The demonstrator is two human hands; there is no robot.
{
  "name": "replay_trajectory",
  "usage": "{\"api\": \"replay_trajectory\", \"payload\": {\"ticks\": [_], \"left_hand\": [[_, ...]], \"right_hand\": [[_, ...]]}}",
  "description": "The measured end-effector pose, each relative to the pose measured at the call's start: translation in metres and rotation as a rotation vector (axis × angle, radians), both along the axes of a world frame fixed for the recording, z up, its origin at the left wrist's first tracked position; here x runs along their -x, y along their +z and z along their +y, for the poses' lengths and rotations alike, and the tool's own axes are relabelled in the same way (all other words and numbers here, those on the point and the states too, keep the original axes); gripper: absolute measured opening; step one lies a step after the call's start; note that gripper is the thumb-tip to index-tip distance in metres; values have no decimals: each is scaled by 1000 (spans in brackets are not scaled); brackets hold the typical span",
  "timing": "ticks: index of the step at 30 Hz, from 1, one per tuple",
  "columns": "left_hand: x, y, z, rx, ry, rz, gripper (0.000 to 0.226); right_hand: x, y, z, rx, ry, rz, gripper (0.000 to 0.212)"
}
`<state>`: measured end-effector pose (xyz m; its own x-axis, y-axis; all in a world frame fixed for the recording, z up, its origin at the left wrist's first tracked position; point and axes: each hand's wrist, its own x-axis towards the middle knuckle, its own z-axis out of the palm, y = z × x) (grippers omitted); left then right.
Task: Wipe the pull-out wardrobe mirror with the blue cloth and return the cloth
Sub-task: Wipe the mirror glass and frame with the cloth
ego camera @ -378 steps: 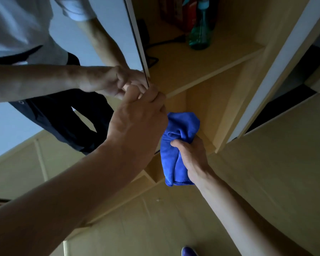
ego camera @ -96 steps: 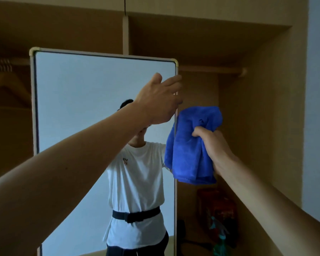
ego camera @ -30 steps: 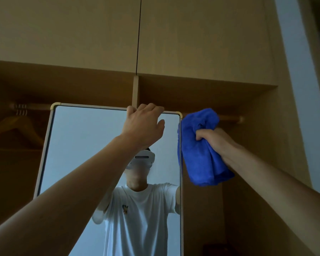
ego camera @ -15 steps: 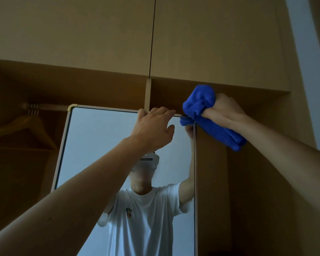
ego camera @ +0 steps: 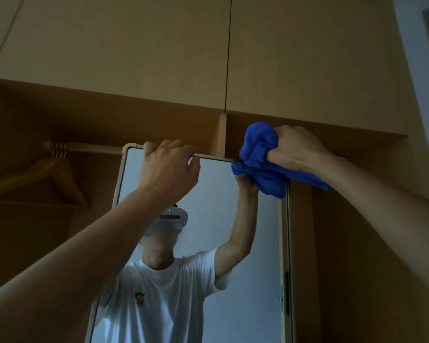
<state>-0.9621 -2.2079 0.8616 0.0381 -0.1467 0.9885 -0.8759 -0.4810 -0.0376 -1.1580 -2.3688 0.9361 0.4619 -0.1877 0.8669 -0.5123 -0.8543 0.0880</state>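
Mirror [ego camera: 216, 243] top edge — left hand [ego camera: 167, 169], blue cloth [ego camera: 260, 157] — dim wooden wardrobe [ego camera: 134, 58].

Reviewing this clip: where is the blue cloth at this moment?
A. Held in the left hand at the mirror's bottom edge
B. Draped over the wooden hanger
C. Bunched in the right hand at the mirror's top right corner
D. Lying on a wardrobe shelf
C: the right hand holds the bunched blue cloth against the mirror's top right corner, while the left hand holds the top edge.

I can't read any words or numbers here. My white shirt [ego camera: 156, 293] in the mirror [ego camera: 216, 219] has a tiny picture on it (too small and blurry to make out)
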Motion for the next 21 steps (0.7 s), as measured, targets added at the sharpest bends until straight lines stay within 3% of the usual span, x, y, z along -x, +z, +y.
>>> {"api": "replay_trajectory", "payload": {"ticks": [11, 16, 21], "left_hand": [[-25, 11, 51, 99, 38, 27, 33], [-45, 13, 80, 76, -11, 219, 35], [-52, 9, 93, 48, -311, 533, 37]], "right_hand": [[-64, 13, 90, -44, 129, 119, 23], [-90, 18, 127, -45, 129, 225, 27], [-118, 20, 153, -16, 65, 225, 29]]}}
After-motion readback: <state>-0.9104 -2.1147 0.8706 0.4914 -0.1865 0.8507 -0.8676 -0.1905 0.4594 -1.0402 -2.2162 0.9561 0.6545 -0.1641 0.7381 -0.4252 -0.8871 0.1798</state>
